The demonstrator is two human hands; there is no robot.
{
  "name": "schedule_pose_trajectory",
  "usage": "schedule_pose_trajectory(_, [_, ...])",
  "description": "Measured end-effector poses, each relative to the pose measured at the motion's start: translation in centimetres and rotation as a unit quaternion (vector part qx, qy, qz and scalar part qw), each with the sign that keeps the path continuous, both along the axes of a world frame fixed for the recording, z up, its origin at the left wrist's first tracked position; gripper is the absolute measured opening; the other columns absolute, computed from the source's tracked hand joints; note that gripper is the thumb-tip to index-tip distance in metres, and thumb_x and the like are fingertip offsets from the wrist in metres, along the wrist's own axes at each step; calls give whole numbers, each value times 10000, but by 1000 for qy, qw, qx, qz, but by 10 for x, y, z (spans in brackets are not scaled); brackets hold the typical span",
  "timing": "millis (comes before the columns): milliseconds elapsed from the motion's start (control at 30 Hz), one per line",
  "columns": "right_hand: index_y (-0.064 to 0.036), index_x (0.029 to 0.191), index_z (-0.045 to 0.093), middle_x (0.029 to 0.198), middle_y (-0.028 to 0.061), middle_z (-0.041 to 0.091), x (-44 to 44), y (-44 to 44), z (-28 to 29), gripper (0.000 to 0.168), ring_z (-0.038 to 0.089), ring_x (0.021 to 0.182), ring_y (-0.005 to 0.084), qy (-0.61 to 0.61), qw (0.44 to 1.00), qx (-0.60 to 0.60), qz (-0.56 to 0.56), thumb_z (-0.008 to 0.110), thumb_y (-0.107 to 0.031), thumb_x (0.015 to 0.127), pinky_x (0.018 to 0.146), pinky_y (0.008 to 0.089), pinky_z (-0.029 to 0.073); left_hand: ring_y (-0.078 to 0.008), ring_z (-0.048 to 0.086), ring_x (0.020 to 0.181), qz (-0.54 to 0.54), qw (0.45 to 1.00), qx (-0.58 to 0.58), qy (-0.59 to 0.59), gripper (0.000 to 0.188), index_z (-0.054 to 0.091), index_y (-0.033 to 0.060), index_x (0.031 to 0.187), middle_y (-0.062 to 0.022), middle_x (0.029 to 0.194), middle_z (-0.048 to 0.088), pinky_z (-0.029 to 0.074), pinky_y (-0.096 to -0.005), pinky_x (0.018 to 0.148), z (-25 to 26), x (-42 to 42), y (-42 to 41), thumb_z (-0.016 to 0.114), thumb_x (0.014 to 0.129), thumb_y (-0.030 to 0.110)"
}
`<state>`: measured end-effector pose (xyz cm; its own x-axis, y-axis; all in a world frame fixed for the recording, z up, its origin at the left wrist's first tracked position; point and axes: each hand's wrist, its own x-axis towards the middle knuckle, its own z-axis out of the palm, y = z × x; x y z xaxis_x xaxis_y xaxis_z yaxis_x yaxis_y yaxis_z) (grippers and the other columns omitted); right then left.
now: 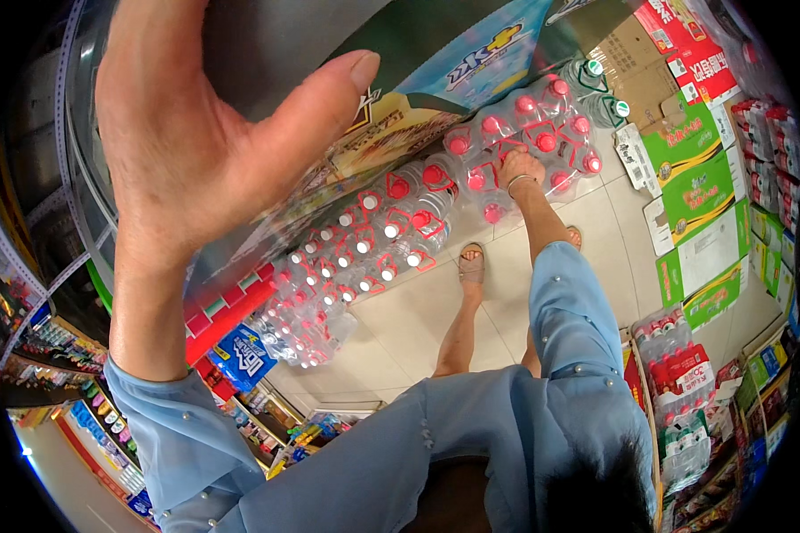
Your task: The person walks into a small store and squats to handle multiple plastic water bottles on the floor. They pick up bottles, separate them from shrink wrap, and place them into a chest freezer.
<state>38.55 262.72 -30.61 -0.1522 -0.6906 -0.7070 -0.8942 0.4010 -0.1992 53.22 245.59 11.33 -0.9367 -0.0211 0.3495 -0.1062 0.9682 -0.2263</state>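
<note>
My left hand (pixel 173 126) is raised close to the camera, its back towards me and the thumb spread away. The top of the picture cuts off its fingers; nothing shows in its grasp. Lower down and farther off, my right hand (pixel 521 166), with a bracelet at the wrist, is curled over a red carry handle among large clear plastic bottles with red caps (pixel 545 142). Clear film wraps these bottles, which stand together on the floor. My fingers partly hide the handle. Beside this pack is a red-capped bottle (pixel 433 174) in the adjoining row.
White-capped bottles (pixel 362 246) line the printed front of a cabinet (pixel 480 60). Two green-capped bottles (pixel 593 68) stand past the pack. Green cartons (pixel 697 193) are at the right, with more bottle packs (pixel 680 373) below. My sandalled foot (pixel 471 263) rests on the tiled floor (pixel 400 333).
</note>
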Motion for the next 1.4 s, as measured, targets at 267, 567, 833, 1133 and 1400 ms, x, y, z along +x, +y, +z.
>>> schedule_pose_trajectory(267, [-26, 1187, 537, 1096, 178, 640, 5, 1, -18, 555, 620, 1027, 302, -37, 984, 0, -175, 520, -478, 865, 875, 395, 492, -383, 450, 1216, -17, 993, 117, 15, 796, 353, -103, 1324, -310, 1325, 387, 360, -429, 1026, 1, 1, 3, 652, 673, 245])
schedule_pose_trajectory(567, [-25, 1161, 536, 911, 186, 673, -12, 12, 32, 548, 653, 865, 341, -51, 997, -62, -19, 558, -466, 838, 749, 436, 521, -383, 454, 1222, 84, 996, -7, 14, 744, 440, -77, 1265, -281, 1277, 467, 333, -436, 1036, 10, 0, 22, 681, 624, 214])
schedule_pose_trajectory(833, [5, 1199, 546, 682, 166, 633, -84, 117, 225, 541, 629, 586, 302, -127, 956, -260, -52, 662, -343, 801, 535, 381, 488, -344, 495, 1170, 133, 987, -77, 51, 619, 507, -40, 1170, -224, 1193, 532, 354, -427, 1016, 4, 4, 27, 714, 630, 181])
schedule_pose_trajectory(1133, [38, 1198, 556, 681, 204, 609, -150, 246, 271, 452, 605, 543, 239, -113, 923, -273, -248, 657, -196, 826, 511, 342, 454, -340, 474, 1200, 245, 885, 379, -118, 422, 576, 20, 1137, -180, 1263, 526, 347, -463, 1038, -229, 30, 221, 631, 725, 88])
schedule_pose_trajectory(1400, [-7, 1224, 539, 711, 201, 630, -159, 256, 71, 516, 626, 597, 346, 39, 972, -195, -125, 626, -331, 832, 527, 428, 487, -364, 579, 1041, 590, 502, 631, -27, 643, 414, -34, 1297, -223, 1159, 571, 472, -386, 891, -393, 60, 218, 667, 727, 124])
